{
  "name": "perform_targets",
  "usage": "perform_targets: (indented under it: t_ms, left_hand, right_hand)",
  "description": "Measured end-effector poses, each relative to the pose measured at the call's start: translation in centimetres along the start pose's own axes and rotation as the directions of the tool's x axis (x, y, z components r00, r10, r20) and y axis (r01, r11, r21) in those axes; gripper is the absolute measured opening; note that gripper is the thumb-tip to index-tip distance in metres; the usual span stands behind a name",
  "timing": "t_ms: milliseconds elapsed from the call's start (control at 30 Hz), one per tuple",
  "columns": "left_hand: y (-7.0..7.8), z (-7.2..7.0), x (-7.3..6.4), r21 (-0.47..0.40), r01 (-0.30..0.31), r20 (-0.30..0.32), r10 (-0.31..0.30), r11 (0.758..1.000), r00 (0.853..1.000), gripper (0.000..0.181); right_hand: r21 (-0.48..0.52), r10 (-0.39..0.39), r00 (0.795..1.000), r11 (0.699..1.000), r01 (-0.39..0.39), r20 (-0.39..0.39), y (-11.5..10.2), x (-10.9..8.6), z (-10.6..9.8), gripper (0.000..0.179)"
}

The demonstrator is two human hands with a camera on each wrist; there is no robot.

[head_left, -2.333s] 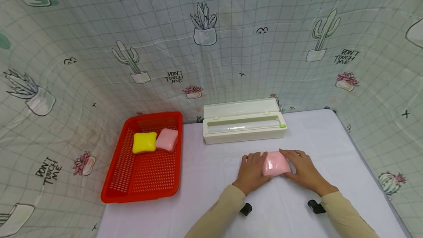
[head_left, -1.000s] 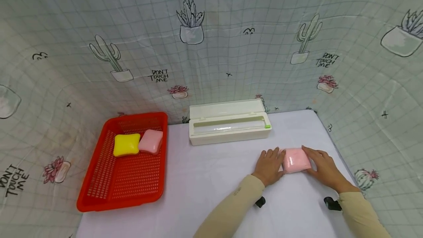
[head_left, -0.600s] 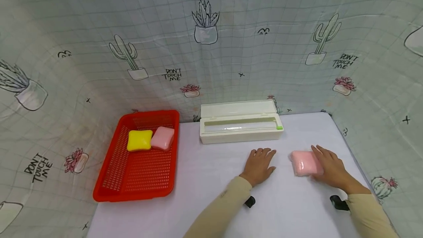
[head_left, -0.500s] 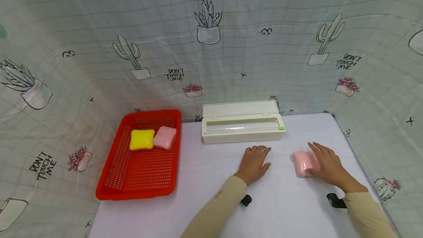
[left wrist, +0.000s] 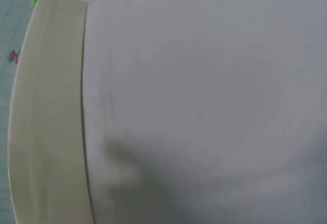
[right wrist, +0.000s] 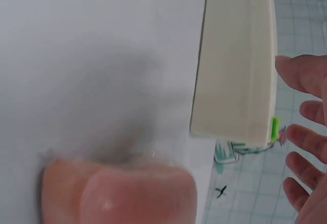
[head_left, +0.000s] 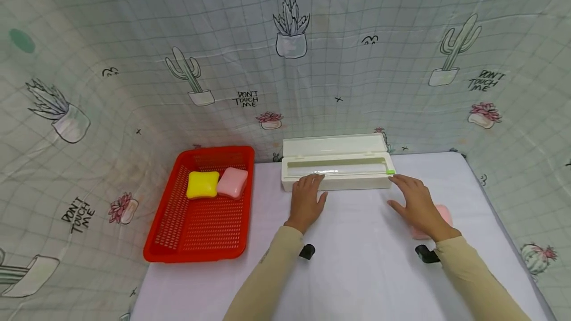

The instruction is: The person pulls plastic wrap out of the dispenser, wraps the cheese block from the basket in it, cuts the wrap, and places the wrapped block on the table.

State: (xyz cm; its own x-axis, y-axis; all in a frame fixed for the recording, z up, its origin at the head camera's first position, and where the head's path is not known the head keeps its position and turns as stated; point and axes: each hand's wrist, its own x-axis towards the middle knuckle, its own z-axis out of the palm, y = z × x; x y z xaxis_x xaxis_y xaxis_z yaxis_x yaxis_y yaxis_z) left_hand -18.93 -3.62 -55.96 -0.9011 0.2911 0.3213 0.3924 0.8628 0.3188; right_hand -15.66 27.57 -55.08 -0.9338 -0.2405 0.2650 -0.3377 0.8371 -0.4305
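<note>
A white cling film dispenser (head_left: 336, 182) stands at the back of the table with its lid raised, a film roll and a green slide cutter (head_left: 390, 172) in view. My left hand (head_left: 306, 204) is over its front left, fingertips overlapping the front edge in the head view. At the right end is my right hand (head_left: 414, 204), fingers spread beside the cutter and holding nothing. In the right wrist view its fingers (right wrist: 306, 137) hang loose past the dispenser. A pink soap bar in shiny clear film (right wrist: 138, 196) lies on the table, partly hidden by my right wrist in the head view.
To the left, a red perforated basket (head_left: 200, 256) holds a yellow soap bar (head_left: 202, 185) and a pink soap bar (head_left: 232, 183). A printed cloth (head_left: 330, 73) walls the table's back and sides. Black wrist mounts (head_left: 427, 254) stick out below both hands.
Both hands held the wrapped pink soap bar and shifted it right. They then let go, and both have moved left and forward to the dispenser, leaving the bar on the table.
</note>
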Motion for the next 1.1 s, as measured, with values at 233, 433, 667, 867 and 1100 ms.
perform_targets:
  t_ms: [233, 433, 667, 867, 1100]
  left_hand:
    - [-3.1, -1.9, 1.0, 0.042, 0.134, 0.004, -0.135, 0.990, 0.991, 0.050]
    - [-4.8, -2.7, 1.2, 0.062, 0.169, 0.093, -0.174, 0.984, 0.980, 0.050]
    - [-5.6, -3.1, 1.4, 0.101, 0.131, 0.115, -0.142, 0.986, 0.983, 0.041]
    - [-5.7, -3.4, 1.7, 0.098, 0.103, 0.116, -0.114, 0.990, 0.987, 0.035]
    - [-5.9, -3.4, 2.3, 0.104, 0.080, 0.106, -0.091, 0.991, 0.990, 0.030]
  right_hand:
    - [-0.035, -0.079, 0.996, 0.996, 0.077, -0.052, -0.2, 2.6, 0.9, 0.062]
    - [-0.056, -0.076, 0.997, 0.996, 0.076, -0.010, 0.0, 4.1, 1.4, 0.059]
    - [-0.085, -0.031, 0.998, 0.996, 0.036, 0.063, -0.2, 5.3, 1.7, 0.049]
    - [-0.092, -0.020, 0.997, 0.995, 0.027, 0.070, -0.2, 5.7, 1.7, 0.038]
    - [-0.077, -0.051, 0.999, 0.996, 0.051, -0.007, 0.4, 6.0, 2.0, 0.026]
